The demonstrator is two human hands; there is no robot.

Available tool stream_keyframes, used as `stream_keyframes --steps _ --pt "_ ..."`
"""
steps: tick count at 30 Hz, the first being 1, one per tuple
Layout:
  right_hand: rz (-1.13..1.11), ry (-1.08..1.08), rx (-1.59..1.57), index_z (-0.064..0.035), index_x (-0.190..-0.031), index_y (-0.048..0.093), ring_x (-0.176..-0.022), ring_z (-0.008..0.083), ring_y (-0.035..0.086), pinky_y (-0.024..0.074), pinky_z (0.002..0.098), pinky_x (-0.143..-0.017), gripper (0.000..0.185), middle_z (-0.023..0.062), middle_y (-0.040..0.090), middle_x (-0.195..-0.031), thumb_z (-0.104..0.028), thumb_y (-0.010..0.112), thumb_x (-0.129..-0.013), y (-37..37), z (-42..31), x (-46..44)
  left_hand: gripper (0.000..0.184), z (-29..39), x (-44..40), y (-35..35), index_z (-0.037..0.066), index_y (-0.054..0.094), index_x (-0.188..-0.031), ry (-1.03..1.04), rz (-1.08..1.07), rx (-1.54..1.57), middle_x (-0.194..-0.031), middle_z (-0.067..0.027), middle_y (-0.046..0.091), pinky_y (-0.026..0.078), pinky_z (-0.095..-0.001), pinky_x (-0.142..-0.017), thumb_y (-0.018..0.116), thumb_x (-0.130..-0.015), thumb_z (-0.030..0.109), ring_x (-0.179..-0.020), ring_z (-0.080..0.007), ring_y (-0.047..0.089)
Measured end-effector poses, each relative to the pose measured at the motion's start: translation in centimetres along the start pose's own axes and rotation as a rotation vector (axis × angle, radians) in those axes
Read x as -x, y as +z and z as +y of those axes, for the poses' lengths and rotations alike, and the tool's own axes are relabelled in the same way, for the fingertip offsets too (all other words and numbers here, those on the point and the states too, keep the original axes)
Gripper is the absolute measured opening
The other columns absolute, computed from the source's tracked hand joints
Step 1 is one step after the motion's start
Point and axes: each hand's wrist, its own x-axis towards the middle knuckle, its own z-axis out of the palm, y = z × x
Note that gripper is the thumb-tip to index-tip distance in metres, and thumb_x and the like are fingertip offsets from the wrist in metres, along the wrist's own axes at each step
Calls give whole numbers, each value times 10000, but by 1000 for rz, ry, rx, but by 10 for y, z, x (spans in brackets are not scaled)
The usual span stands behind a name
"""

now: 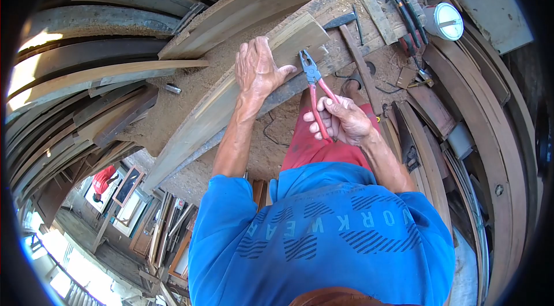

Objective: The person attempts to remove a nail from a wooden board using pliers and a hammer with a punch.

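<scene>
Left hand [257, 69]: palm down on a pale plank [213, 114], fingers extended and close together, thumb spread toward the right; nothing is gripped. Right hand [344, 121]: fingers closed around the red handles of a pair of pliers [312, 72]. The handles stand apart, and the jaws appear slightly parted. The pliers point away from the body, their head over the near edge of the plank close to its right end; contact with the wood cannot be confirmed.

Edges and room: the plank runs from near left to far right, its right end over a worn workbench [340, 0]. On the bench, a hammer [362, 64] lies just right of that end, its handle projecting past the near edge. A flat wooden strip [369, 9] crosses the bench farther off, with a long-handled tool [398, 0] on its right. Sawdust-covered ground [167, 115] shows left of the plank, bearing a small metal cylinder [173, 88]. Beyond it, stacked boards [104, 49] bound the left side; curved-looking timbers [490, 104] bound the right.

Containers: a white tub [445, 22] sits beside the bench's right edge, a narrow strip across its top. Its contents cannot be determined.
</scene>
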Motion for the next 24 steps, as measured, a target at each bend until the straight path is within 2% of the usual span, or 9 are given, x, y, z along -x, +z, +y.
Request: stream_keyframes --steps 3,6,9,12,15,18,24 --pt "-93 33 -63 -48 -1162 602 -954 305 796 696 461 -787 298 254 749 -1176 -338 540 -1128 -7 0 -5 875 -1 -1 1 6 583 -1198 -6 -2 -6 -1149 -195 699 512 -499 -924 1027 -559 406 -1081 -384 642" --pt "-103 30 -117 -54 -1154 601 -872 272 789 686 412 -708 282 234 754 -1134 -327 532 -1132 -9 3 -7 860 1 -1 -1 3 582 -1176 7 2 -8 -1129 -199 698 509 -501 -924 1027 -560 405 -1071 -386 641" --pt "-146 -1 -147 -57 -1153 595 -801 244 768 656 366 -630 270 217 754 -1105 -314 516 -1140 -21 11 -13 922 2 -1 -3 -12 590 -1200 21 12 -26 -1115 -212 702 525 -486 -919 1035 -530 439 -1054 -390 652" --pt "-150 -17 -107 -65 -1134 575 -750 215 743 627 339 -591 260 198 753 -1057 -316 507 -1144 -27 8 -15 930 3 -3 -4 -10 585 -1206 17 0 -35 -1116 -213 703 524 -488 -917 1035 -529 442 -1051 -391 653" --pt "-115 -17 -61 -77 -1122 550 -728 194 727 627 336 -595 245 174 743 -1010 -317 505 -1145 -19 4 -12 937 0 -3 -1 -11 584 -1208 32 15 -32 -1116 -213 706 524 -489 -916 1036 -526 446 -1046 -394 655" --pt "68 35 -22 -89 -1114 534 -689 170 695 616 328 -585 236 139 722 -957 -322 516 -1142 5 -2 -3 943 3 -2 -3 -10 584 -1209 16 4 -31 -1115 -213 709 525 -491 -914 1036 -523 453 -1041 -395 656" --pt "-9 -19 8 -97 -1127 528 -649 150 659 576 307 -552 241 104 700 -896 -337 530 -1138 -13 8 -13 951 1 -2 -1 -9 587 -1214 21 14 -30 -1122 -216 710 526 -489 -916 1038 -520 459 -1047 -393 656"
